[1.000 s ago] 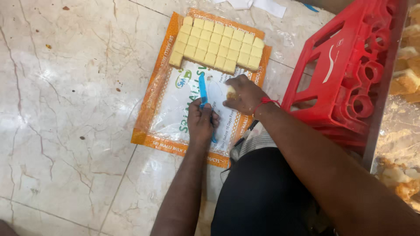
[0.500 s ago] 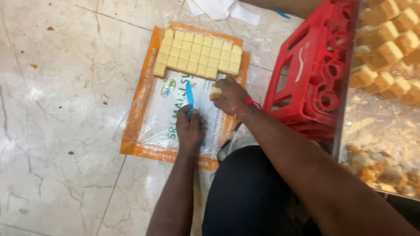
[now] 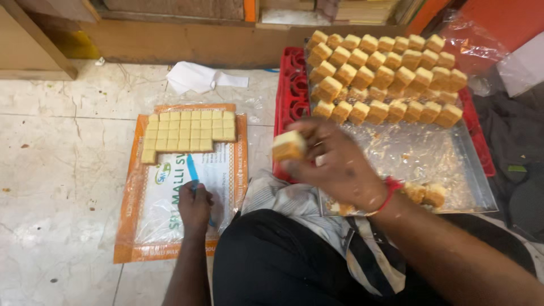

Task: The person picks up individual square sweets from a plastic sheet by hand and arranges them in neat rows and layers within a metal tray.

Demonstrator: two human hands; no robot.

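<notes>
My right hand (image 3: 334, 161) holds a pale yellow cube of sweet (image 3: 288, 145) in its fingertips, raised between the floor sheet and the tray. My left hand (image 3: 195, 205) rests fingers down on a plastic sheet with an orange border (image 3: 127, 215) laid on the floor, over a blue strip. At the sheet's far end lie several rows of small flat yellow squares (image 3: 190, 130), packed side by side. To the right a metal tray lined with clear film (image 3: 430, 164) carries several rows of brownish-yellow cubes (image 3: 385, 73) along its far side.
The tray sits on a red plastic crate (image 3: 289, 96). Crumpled white paper (image 3: 198, 76) lies on the marble floor by a wooden shelf base (image 3: 170, 42). A striped cloth (image 3: 294, 201) covers my lap. Two loose cubes (image 3: 425, 194) sit at the tray's near edge.
My right hand has lifted from the sheet and now holds a cube in the air near the tray. The view has swung right and up, showing the tray's top. My left hand stays on the sheet.
</notes>
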